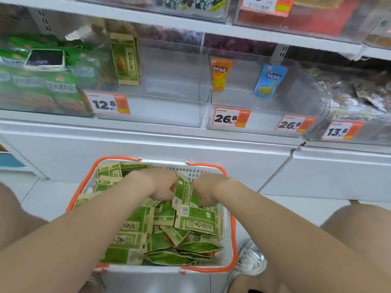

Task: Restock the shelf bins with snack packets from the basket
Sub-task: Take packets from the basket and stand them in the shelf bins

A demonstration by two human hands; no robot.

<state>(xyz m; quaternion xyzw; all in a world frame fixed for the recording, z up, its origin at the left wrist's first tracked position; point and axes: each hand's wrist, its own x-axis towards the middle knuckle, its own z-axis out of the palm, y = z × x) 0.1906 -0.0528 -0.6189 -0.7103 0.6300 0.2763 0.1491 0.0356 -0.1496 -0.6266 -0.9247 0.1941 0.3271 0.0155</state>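
Note:
A white basket [227, 229] with orange handles stands on the floor in front of me, filled with several green and tan snack packets [135, 225]. Both my hands reach into its far end. My left hand [160, 183] and my right hand [206, 189] grip an upright bunch of these packets [184, 192] between them, fingers curled round it. Above, a clear shelf bin [169, 98] with a 12.8 price tag holds only a few of the same packets [125, 58] standing at its left side.
To the left lies a bin of green bags with a phone [45, 58] on top. To the right are a bin with one orange packet [220, 74] and one blue packet [269, 80], then a full bin at far right. My knees flank the basket.

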